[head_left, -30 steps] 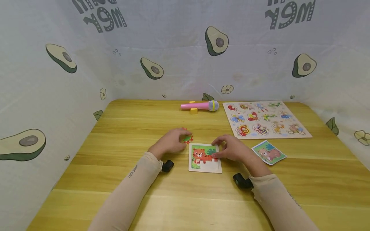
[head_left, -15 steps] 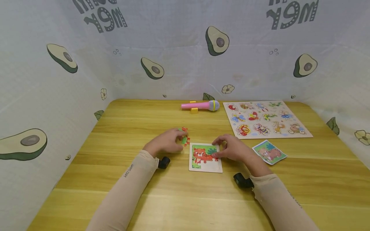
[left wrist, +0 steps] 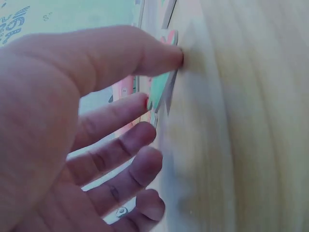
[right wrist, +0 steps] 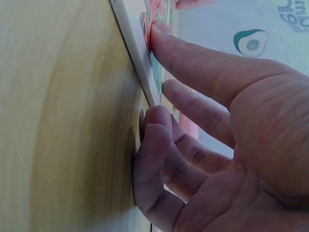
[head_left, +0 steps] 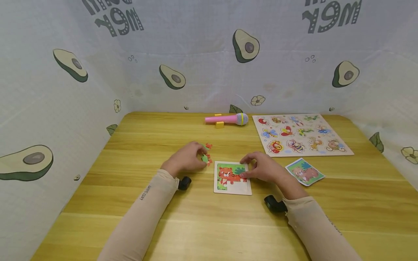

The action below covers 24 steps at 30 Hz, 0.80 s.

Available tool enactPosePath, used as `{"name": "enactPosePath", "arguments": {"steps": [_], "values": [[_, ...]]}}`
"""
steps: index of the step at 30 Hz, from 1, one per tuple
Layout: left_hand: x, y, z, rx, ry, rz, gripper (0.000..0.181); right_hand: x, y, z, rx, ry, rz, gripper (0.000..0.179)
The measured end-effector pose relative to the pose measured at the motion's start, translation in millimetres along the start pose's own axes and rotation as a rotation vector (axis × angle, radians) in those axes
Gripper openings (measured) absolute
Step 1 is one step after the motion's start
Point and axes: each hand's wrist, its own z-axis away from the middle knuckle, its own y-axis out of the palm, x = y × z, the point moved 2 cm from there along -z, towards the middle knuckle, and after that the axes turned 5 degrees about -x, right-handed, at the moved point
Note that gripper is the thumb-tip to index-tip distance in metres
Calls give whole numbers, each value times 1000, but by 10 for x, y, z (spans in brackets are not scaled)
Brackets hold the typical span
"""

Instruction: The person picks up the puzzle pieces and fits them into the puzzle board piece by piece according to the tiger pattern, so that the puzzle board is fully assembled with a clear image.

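My left hand [head_left: 187, 158] pinches a green and red jigsaw piece [left wrist: 159, 89] between thumb and index finger. In the left wrist view the piece is tilted, one edge close to the wooden table, the other fingers loosely bent. A further red piece [head_left: 208, 146] lies just beyond it. To the right lies a square tiger jigsaw board [head_left: 238, 187], partly filled, its bare tray showing at the lower right. My right hand [head_left: 263, 168] holds the board at its right side, thumb [right wrist: 161, 41] on the tiger picture and other fingers at the edge and corner.
A tiger picture card [head_left: 305, 171] lies right of the right hand. Behind it is a large wooden insect puzzle board [head_left: 284, 141]. A pink toy microphone [head_left: 222, 119] rests on a yellow stand [head_left: 220, 125] at the back. A printed curtain [head_left: 209, 72] encloses the table.
The left hand has drawn slightly left, away from the board, and the green and red piece between its fingers has shifted and turned. The right hand and the jigsaw board have stayed put.
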Motion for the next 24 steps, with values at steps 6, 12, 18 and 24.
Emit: {"name": "enactPosePath", "arguments": {"steps": [6, 12, 18, 24], "values": [[22, -20, -23, -44, -40, 72, 38, 0, 2, 2, -1, -1, -5, 39], [11, -20, -29, -41, 4, 103, 46, -9, 9, 2, 3, 1, -10, 40], [20, -29, -7, 13, 28, 92, 47, -24, 11, -5, -2, -6, -5, 40], [40, -57, 48, 76, -11, 175, 43, -29, 14, -6, 1, -4, -9, 40]]}}
